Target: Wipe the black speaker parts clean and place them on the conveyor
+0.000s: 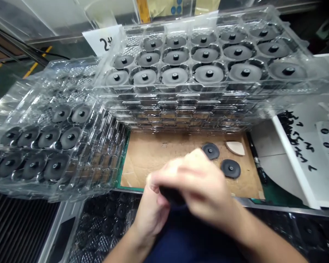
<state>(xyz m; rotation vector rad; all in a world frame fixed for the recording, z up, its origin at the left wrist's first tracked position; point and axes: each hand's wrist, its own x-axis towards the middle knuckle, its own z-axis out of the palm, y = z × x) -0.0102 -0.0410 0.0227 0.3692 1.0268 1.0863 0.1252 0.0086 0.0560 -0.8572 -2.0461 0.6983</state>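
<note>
Close together in the lower middle, both my hands are closed around a black disc [173, 195], most of which my fingers cover. My left hand [150, 210] grips it from the left side, thumb up near the other hand. Motion blurs my right hand [201, 182], its fingers curled over the disc from the right; whether it also holds a small tool cannot be made out. On the cardboard [142, 153] just beyond lie two loose black discs with a raised hub, a farther disc [210, 151] and a nearer disc [230, 168]. A pale, curved wedge-shaped piece [235, 148] rests beside them.
Behind the cardboard rises a stack of clear plastic trays [178, 106] with discs in its top pockets. Another tray stack [44, 146] stands at left. A black pen [254, 153] lies along the right edge, near a white bin [293, 160] with handwriting.
</note>
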